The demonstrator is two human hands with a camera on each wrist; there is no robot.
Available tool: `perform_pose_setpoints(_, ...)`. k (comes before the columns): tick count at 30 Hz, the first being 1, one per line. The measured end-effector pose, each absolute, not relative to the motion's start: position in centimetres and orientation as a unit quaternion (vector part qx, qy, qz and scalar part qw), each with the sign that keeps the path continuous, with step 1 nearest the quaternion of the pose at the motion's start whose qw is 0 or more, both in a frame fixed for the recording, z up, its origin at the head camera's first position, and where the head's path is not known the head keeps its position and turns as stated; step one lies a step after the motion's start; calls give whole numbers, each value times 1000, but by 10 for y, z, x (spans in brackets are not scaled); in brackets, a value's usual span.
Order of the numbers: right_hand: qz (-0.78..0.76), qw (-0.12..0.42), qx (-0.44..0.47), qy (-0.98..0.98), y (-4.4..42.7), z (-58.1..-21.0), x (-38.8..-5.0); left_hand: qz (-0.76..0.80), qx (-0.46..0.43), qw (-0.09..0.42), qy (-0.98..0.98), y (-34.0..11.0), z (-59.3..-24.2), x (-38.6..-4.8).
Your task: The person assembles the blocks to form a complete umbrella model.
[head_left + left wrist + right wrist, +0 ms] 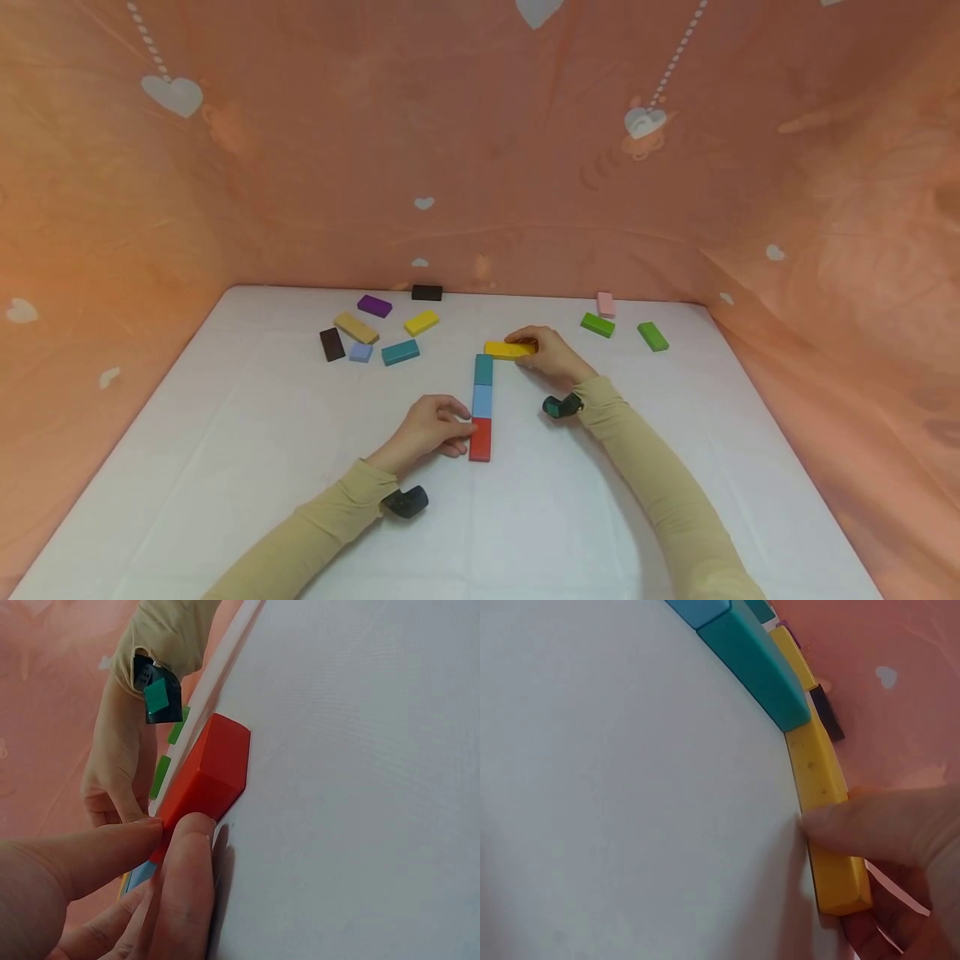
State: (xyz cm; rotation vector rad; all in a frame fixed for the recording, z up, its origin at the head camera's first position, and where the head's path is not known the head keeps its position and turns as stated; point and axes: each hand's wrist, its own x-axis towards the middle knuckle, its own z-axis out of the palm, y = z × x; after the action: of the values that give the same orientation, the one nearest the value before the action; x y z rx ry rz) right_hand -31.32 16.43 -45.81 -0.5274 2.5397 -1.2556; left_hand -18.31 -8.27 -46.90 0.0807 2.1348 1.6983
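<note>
A red block (481, 440), a light blue block (482, 401) and a teal block (483, 369) lie end to end in a line running away from the body. Across the far end lies a yellow block (501, 350), touching the teal block (761, 667) in the right wrist view. My right hand (551, 357) pinches this yellow block (817, 769) between thumb and fingers. Beside the red block (210, 769), my left hand (431, 429) touches its left side with thumb and fingertips.
Left of the line lie a second teal block (401, 352), a small blue block (361, 352), a tan block (356, 327), a purple block (375, 306), another yellow block (422, 322) and dark blocks (332, 344). Green blocks (597, 325) and a pink block (606, 305) lie far right.
</note>
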Motion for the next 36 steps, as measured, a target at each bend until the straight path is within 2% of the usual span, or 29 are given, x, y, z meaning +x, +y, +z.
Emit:
perform_pose_setpoints(15, -439, 131, -192, 868, 167, -457, -313, 612, 31, 202, 764, -82, -469, -182)
perform_pose_setpoints(36, -461, 117, -188, 859, 196, -455, -313, 613, 29, 199, 764, -83, -473, -184)
